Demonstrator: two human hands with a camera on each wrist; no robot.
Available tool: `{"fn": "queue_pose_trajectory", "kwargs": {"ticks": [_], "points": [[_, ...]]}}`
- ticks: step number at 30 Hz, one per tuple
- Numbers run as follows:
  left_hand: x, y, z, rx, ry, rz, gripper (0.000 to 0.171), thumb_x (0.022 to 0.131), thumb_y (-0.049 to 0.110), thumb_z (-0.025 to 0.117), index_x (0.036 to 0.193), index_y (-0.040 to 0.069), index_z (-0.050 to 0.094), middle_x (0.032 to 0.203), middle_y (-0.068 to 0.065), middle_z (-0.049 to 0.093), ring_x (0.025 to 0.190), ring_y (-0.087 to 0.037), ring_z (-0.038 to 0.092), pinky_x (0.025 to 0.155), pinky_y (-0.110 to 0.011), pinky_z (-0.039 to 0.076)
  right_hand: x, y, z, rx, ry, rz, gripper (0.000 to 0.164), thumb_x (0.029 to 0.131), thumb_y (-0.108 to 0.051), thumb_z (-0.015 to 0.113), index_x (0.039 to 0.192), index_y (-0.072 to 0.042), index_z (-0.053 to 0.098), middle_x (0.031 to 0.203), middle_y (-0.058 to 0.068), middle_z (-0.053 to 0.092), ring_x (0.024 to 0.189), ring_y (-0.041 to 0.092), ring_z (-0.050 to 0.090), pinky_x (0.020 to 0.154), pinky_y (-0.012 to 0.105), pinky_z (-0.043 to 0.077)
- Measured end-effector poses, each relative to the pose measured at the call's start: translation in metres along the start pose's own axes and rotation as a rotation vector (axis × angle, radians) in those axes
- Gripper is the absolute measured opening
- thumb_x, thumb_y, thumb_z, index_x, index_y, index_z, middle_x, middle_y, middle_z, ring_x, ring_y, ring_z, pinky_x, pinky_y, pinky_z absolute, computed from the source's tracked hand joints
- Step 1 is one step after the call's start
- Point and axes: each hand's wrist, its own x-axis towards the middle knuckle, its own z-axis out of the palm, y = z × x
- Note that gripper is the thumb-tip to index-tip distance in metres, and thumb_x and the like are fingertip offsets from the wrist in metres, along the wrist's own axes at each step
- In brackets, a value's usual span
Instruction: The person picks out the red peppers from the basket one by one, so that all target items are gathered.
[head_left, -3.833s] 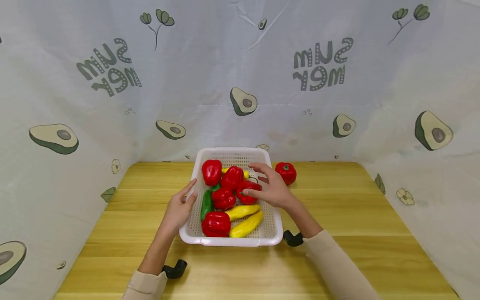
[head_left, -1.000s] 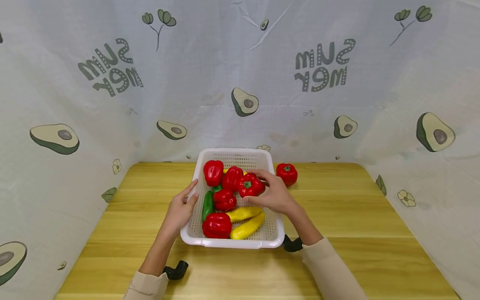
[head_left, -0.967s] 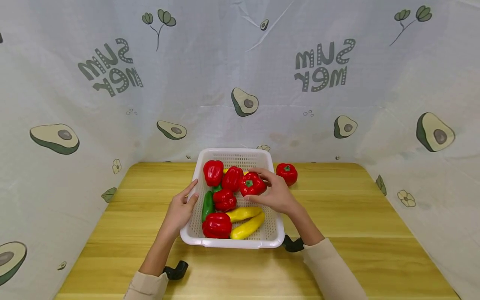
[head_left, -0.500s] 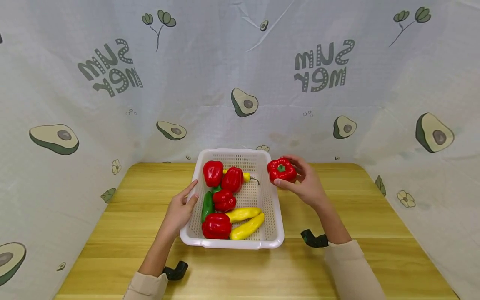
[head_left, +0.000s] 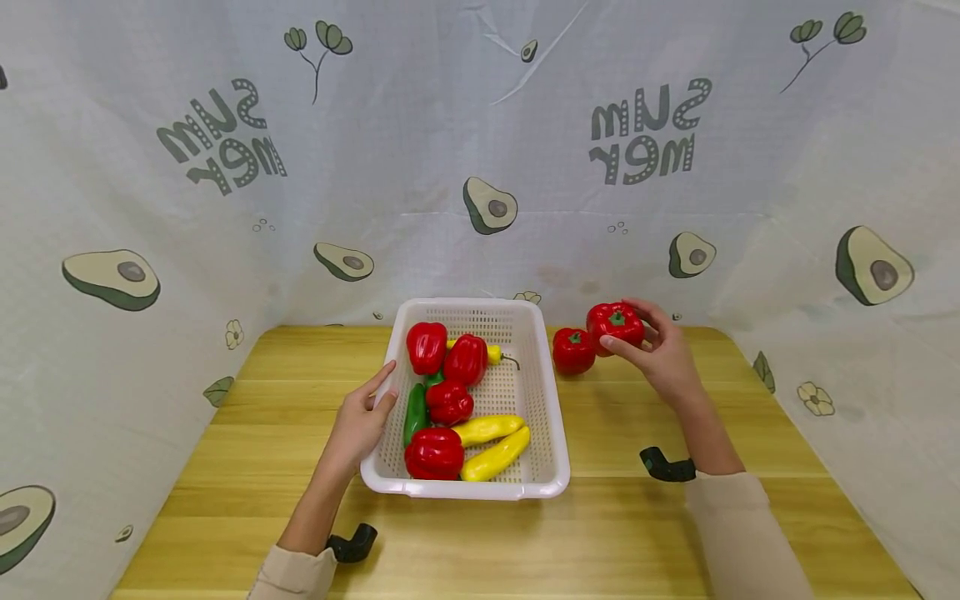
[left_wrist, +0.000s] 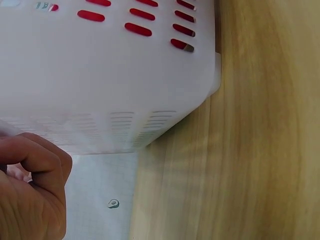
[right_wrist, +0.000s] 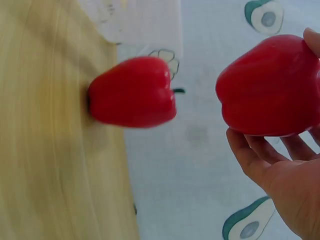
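Note:
My right hand (head_left: 667, 358) holds a red bell pepper (head_left: 609, 332) by its sides, raised above the table to the right of the basket. Just left of it, a second red bell pepper (head_left: 573, 353) stands upright on the wood, stem up. The right wrist view shows the held pepper (right_wrist: 272, 87) apart from the standing pepper (right_wrist: 132, 95). My left hand (head_left: 357, 423) grips the left rim of a white plastic basket (head_left: 480, 488), thumb at the rim and fingers outside. Curled fingers (left_wrist: 37, 155) show beside the basket's wall in the left wrist view.
Inside the basket lie several red bell peppers (head_left: 434, 454), long yellow peppers (head_left: 497, 455) and a green pepper (head_left: 415, 412). The basket's right half shows bare floor. A printed cloth (head_left: 420, 125) hangs behind the wooden table (head_left: 480, 550).
My right hand has taken a red bell pepper from the basket, lifted it over the right rim and carried it right, past the standing pepper. My left hand has stayed on the basket.

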Motion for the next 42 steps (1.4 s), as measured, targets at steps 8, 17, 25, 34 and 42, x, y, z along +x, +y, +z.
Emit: {"fn": "queue_pose_trajectory", "kwargs": {"ticks": [8, 17, 25, 34, 42], "points": [[-0.001, 0.001, -0.002, 0.001, -0.002, 0.004, 0.052, 0.107, 0.026, 0.056, 0.157, 0.031, 0.045, 0.126, -0.031, 0.068, 0.096, -0.037, 0.076, 0.068, -0.050, 0.066, 0.005, 0.027, -0.011, 0.033, -0.003, 0.066, 0.075, 0.100, -0.029, 0.069, 0.162, -0.013, 0.030, 0.161, 0.019, 0.036, 0.141, 0.038, 0.042, 0.086, 0.004, 0.051], [0.000, 0.000, -0.001, -0.018, -0.010, -0.005, 0.052, 0.107, 0.026, 0.056, 0.158, 0.029, 0.044, 0.128, -0.031, 0.067, 0.096, -0.037, 0.076, 0.070, -0.051, 0.066, 0.011, 0.060, -0.011, 0.066, -0.021, 0.168, 0.079, 0.101, -0.035, 0.066, 0.163, -0.010, 0.024, 0.164, 0.023, 0.030, 0.145, 0.045, 0.034, 0.086, 0.004, 0.051], [0.001, 0.001, 0.001, -0.026, -0.015, -0.002, 0.052, 0.107, 0.025, 0.057, 0.158, 0.029, 0.044, 0.130, -0.030, 0.066, 0.098, -0.038, 0.076, 0.071, -0.050, 0.066, 0.013, 0.077, -0.009, 0.059, -0.055, 0.256, 0.085, 0.101, -0.041, 0.065, 0.165, -0.010, 0.019, 0.169, 0.022, 0.020, 0.149, 0.047, 0.031, 0.093, 0.011, 0.054], [0.003, 0.000, 0.001, -0.020, -0.012, 0.009, 0.052, 0.107, 0.023, 0.056, 0.157, 0.029, 0.045, 0.129, -0.030, 0.067, 0.097, -0.038, 0.076, 0.071, -0.050, 0.066, 0.015, 0.089, -0.002, -0.032, -0.065, 0.276, 0.087, 0.099, -0.049, 0.065, 0.165, -0.012, 0.021, 0.169, 0.021, 0.022, 0.152, 0.047, 0.026, 0.117, 0.056, 0.041], [0.001, 0.000, 0.000, -0.031, -0.010, -0.003, 0.053, 0.107, 0.025, 0.056, 0.158, 0.029, 0.044, 0.134, -0.030, 0.064, 0.100, -0.039, 0.075, 0.071, -0.051, 0.066, 0.018, 0.095, 0.003, -0.019, -0.087, 0.286, 0.085, 0.101, -0.045, 0.063, 0.165, -0.011, 0.018, 0.169, 0.024, 0.020, 0.151, 0.047, 0.026, 0.118, 0.057, 0.040]]}}
